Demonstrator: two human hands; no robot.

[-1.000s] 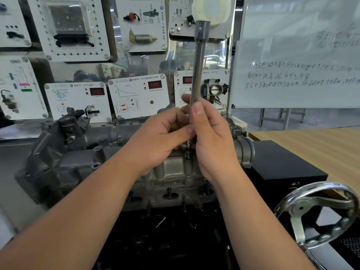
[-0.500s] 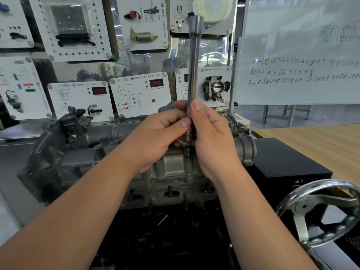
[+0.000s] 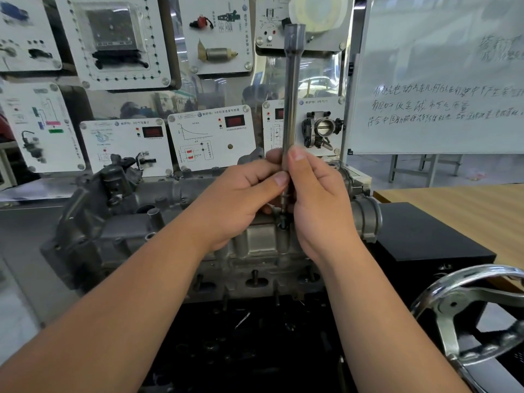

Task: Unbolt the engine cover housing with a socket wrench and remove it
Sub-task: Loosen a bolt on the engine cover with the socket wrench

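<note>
Socket wrench (image 3: 292, 92) upright at frame centre, lower end on engine cover housing (image 3: 175, 222) below. Left hand (image 3: 241, 202) and right hand (image 3: 317, 202), fingers (image 3: 276, 160) curled, pinching its lower shaft together. Whiteboard (image 3: 436, 75) at upper right.

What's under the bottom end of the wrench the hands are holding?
The wrench stands on the engine cover, its tip at a dark bolt hole. Both hands' fingers hide the lower shaft; whether a bolt is there is unclear.
</note>
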